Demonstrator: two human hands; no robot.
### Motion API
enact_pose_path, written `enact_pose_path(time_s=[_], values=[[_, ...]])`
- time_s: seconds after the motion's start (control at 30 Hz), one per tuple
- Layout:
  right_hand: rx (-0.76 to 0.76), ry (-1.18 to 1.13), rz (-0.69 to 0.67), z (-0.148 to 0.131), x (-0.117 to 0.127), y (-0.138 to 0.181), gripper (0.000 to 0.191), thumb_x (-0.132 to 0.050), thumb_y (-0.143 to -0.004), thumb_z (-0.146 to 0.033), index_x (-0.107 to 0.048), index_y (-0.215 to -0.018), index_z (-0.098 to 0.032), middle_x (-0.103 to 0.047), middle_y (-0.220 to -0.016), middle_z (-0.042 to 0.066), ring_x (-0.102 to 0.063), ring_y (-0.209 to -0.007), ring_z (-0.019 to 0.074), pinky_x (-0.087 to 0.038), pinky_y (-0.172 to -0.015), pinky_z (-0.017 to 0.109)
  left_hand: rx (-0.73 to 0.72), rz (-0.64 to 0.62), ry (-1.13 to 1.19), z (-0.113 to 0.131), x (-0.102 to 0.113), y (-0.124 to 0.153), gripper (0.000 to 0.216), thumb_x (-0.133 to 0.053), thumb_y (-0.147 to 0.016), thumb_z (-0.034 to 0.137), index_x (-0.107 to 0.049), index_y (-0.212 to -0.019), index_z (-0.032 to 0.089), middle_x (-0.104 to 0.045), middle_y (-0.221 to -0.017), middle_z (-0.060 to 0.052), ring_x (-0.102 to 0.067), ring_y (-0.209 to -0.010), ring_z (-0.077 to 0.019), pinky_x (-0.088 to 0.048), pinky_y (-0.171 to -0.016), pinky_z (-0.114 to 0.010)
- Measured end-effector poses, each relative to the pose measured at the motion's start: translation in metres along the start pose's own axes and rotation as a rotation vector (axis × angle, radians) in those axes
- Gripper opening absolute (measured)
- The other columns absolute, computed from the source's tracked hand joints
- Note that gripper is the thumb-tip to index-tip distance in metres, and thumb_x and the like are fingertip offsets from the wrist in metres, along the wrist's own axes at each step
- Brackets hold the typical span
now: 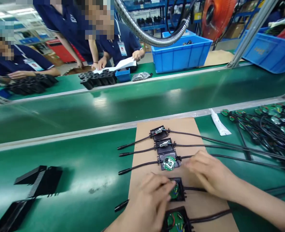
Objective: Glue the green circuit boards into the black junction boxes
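The green board (174,192), seated in its black housing (181,196) on the cardboard (142,154), is pinched by the curled fingers of the left hand (149,203), the right hand's (211,175) hold cannot be told, and the board could be jammed crooked if pressed askew.

Electronics factory assembly line: a green conveyor belt (84,106) runs through, with uniformed workers (125,42) and blue parts bins (181,54) beyond it, and cabled black housings (167,162) lined up on its near side.
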State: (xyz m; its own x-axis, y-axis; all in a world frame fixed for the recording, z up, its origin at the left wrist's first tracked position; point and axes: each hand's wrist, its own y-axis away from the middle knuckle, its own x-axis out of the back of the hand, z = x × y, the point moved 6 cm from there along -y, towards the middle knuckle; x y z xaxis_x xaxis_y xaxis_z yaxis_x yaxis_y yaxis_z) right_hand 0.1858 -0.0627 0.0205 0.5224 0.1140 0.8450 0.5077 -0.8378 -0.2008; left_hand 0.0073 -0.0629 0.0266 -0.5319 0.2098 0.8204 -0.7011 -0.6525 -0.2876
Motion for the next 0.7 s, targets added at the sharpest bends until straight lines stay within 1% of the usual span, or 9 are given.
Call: enact_pose_path(time_s=[0.07, 0.1, 0.2, 0.27, 0.33, 0.4, 0.5, 0.6, 0.7], values=[[-0.033, 0.059, 0.049, 0.016, 0.005, -0.01, 0.021, -0.045, -0.089, -0.011, -0.058, -0.105, -0.015, -0.06, -0.096, 0.01, -0.052, -0.092, 0.0217, -0.045, -0.082, 0.038, 0.098, 0.129, -0.061, -0.026, 0.014, -0.005, 0.029, -0.046, -0.087, 0.01, -0.06, -0.112, 0.019, -0.063, -0.102, -0.009, -0.056, -0.092, -0.0214, -0.049, -0.077, -0.035], [-0.059, 0.085, 0.049, 0.023, 0.002, -0.013, 0.019, -0.047, -0.088, -0.012, -0.057, -0.104, -0.015, -0.06, -0.096, 0.01, -0.052, -0.093, 0.0228, -0.046, -0.082, 0.039, 0.138, 0.157, -0.12, -0.039, 0.017, -0.008, 0.023, -0.049, -0.087, 0.011, -0.061, -0.106, 0.018, -0.062, -0.102, -0.01, -0.056, -0.093, -0.0231, -0.049, -0.078, -0.038], [-0.141, 0.077, 0.057, 0.036, -0.007, -0.015, 0.01, -0.046, -0.089, -0.01, -0.052, -0.093, -0.017, -0.06, -0.09, 0.008, -0.055, -0.086, 0.0213, -0.048, -0.075, 0.036, 0.159, 0.109, -0.169, -0.061, 0.017, -0.014, 0.006, -0.054, -0.087, 0.015, -0.06, -0.087, 0.017, -0.063, -0.092, -0.007, -0.057, -0.085, -0.0228, -0.049, -0.074, -0.038], [-0.115, 0.04, 0.106, 0.029, -0.005, -0.01, 0.013, -0.042, -0.091, -0.009, -0.051, -0.095, -0.017, -0.06, -0.089, 0.007, -0.056, -0.082, 0.0186, -0.049, -0.072, 0.033, 0.144, 0.056, -0.084, -0.062, 0.016, -0.013, 0.012, -0.048, -0.09, 0.014, -0.058, -0.086, 0.018, -0.063, -0.084, -0.003, -0.058, -0.078, -0.0186, -0.05, -0.07, -0.031], [-0.033, 0.045, 0.125, 0.01, 0.002, -0.005, 0.021, -0.037, -0.092, -0.006, -0.051, -0.103, -0.017, -0.061, -0.092, 0.007, -0.058, -0.083, 0.0172, -0.05, -0.073, 0.03, 0.151, 0.041, -0.017, -0.056, 0.02, -0.009, 0.017, -0.041, -0.094, 0.015, -0.058, -0.094, 0.019, -0.064, -0.084, -0.002, -0.06, -0.075, -0.0157, -0.05, -0.067, -0.027], [0.036, 0.095, 0.103, -0.013, 0.011, -0.003, 0.027, -0.035, -0.091, -0.005, -0.052, -0.107, -0.018, -0.061, -0.09, 0.006, -0.059, -0.079, 0.0164, -0.049, -0.068, 0.027, 0.158, 0.035, -0.019, -0.049, 0.025, -0.006, 0.021, -0.038, -0.096, 0.017, -0.058, -0.101, 0.021, -0.064, -0.083, -0.001, -0.061, -0.072, -0.0149, -0.049, -0.062, -0.025], [0.054, 0.179, 0.035, -0.036, 0.02, -0.006, 0.023, -0.037, -0.091, -0.008, -0.056, -0.095, -0.02, -0.058, -0.079, 0.003, -0.055, -0.066, 0.0165, -0.042, -0.055, 0.027, 0.145, 0.012, -0.106, -0.041, 0.029, -0.005, 0.023, -0.037, -0.096, 0.018, -0.059, -0.101, 0.023, -0.063, -0.078, -0.001, -0.06, -0.064, -0.0156, -0.046, -0.054, -0.025], [0.058, 0.235, -0.044, -0.04, 0.016, -0.015, 0.02, -0.041, -0.087, -0.007, -0.056, -0.085, -0.02, -0.057, -0.078, 0.004, -0.053, -0.066, 0.0185, -0.036, -0.053, 0.029, 0.117, -0.04, -0.181, -0.04, 0.023, -0.007, 0.025, -0.036, -0.094, 0.016, -0.06, -0.1, 0.023, -0.062, -0.075, -0.001, -0.06, -0.061, -0.0168, -0.045, -0.051, -0.025], [0.085, 0.3, -0.119, -0.033, 0.005, -0.024, 0.019, -0.045, -0.08, -0.003, -0.055, -0.084, -0.019, -0.058, -0.08, 0.004, -0.053, -0.071, 0.02, -0.034, -0.057, 0.03, 0.109, -0.081, -0.247, -0.041, 0.013, -0.008, 0.025, -0.038, -0.091, 0.013, -0.06, -0.101, 0.022, -0.062, -0.074, -0.001, -0.061, -0.062, -0.0183, -0.046, -0.051, -0.027]])
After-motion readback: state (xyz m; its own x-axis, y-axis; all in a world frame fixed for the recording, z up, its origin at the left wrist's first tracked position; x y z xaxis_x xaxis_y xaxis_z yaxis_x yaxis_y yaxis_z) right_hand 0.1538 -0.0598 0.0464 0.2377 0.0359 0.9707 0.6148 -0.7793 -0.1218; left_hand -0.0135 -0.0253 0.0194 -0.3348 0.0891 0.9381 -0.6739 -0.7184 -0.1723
